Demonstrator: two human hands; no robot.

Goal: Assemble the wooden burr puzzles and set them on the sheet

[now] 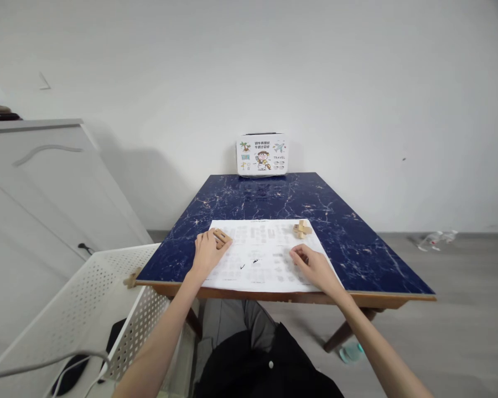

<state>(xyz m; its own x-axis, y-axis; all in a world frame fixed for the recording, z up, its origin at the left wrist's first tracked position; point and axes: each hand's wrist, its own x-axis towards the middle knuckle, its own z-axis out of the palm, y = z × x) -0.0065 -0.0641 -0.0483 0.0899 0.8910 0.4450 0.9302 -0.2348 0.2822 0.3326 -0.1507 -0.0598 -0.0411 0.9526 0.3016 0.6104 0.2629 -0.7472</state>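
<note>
A printed sheet of white paper (pixel 269 282) lies at the near side of the blue table. On its left part my left hand (pixel 206 253) is closed round notched wooden puzzle pieces (pixel 222 237), whose ends show past the fingers. My right hand (pixel 314 266) is over the right part of the sheet, fingers curled in; whether anything small is between them is hidden. Just beyond that hand sits a cross-shaped group of interlocked wooden pieces (pixel 302 228), apart from the fingers.
The blue marbled table (pixel 261 199) carries a white cartoon-printed case (pixel 262 156) against the wall. A white perforated basket (pixel 87 287) with cables stands at the left, beside a white cabinet (pixel 45 182). A wooden piece (pixel 131 278) shows at the table's left corner.
</note>
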